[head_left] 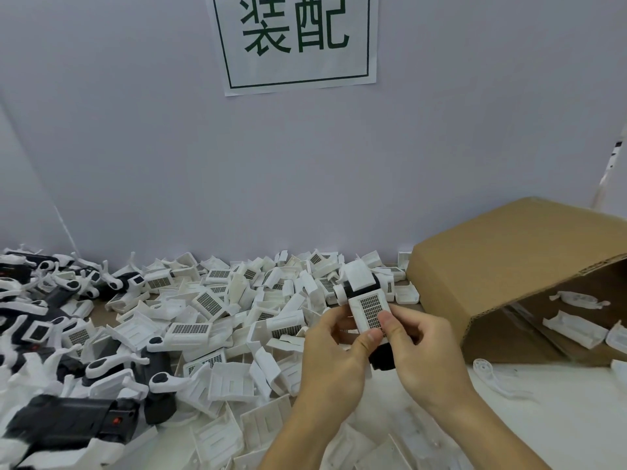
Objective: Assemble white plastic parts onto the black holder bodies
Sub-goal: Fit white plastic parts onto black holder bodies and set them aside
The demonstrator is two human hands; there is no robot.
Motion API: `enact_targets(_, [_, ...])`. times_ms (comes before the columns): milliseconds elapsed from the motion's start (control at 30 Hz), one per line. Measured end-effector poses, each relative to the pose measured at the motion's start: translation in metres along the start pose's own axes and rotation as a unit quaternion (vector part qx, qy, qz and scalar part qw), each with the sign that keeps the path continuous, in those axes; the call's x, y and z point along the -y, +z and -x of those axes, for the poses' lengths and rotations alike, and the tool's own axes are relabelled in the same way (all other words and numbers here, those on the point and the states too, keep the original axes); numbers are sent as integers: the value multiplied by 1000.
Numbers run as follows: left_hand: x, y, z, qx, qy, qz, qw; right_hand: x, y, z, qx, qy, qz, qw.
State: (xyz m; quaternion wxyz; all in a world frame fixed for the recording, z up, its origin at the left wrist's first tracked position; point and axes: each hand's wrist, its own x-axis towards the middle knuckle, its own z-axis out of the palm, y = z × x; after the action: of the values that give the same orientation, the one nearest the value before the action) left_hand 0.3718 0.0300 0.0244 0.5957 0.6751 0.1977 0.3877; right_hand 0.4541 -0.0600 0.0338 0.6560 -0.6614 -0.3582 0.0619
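White grid-faced part (368,310) between both hands (330,354)

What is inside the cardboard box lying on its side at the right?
Inside the cardboard box, a few loose white plastic parts lie on its lower wall near the opening. The box's top wall covers its deeper interior, so anything further back cannot be seen.

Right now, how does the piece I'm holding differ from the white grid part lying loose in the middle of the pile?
The held piece is raised upright, pinched by left hand and right hand; the loose grid part lies flat, untouched. The held piece has black sections joined on; the loose grid part shows only white. Both carry a dark grid panel.
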Motion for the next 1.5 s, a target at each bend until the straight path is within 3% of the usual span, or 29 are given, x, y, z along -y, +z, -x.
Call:
enact_targets(167, [3, -6, -2, -19, -28, 48, 998, -3, 5, 3, 34, 7, -10, 999])
enact_targets(367, [10, -11, -8, -94, -78, 167, 978, -8, 7, 14, 119, -21, 116, 986])
enact_targets(467, [11, -10, -9, -95, -74, 168, 978, -6, 10, 15, 92, -57, 165, 980])
enact_targets(600, [6, -11, -8, -63, -64, 171, 981, -2, 0, 6, 7, -61, 98, 993])
enact_targets(733, [3, -15, -7, -139, -16, 107, 984, 0, -24, -6, -25, 33, -56, 998])
enact_targets(833, [4, -16, -6, -142, -8, 101, 985, -1, -36, -9, -3, 50, -96, 994])
enact_targets(1000, [0, -12, -3, -28, -59, 172, 983, -4, -33, -8, 61, 86, -126, 986])
enact_targets(1300, [1, -12, -3, -51, -70, 202, 975, -5, -30, -8, 80, 126, -165, 975])
enact_targets(1367, [1, -13, -4, -46, -86, 233, 968, -3, -30, -9, 81, 166, -196, 963])
enact_targets(1500, [4, -16, -5, -32, -96, 216, 971, 7, -33, -9, 112, 313, -302, 893])
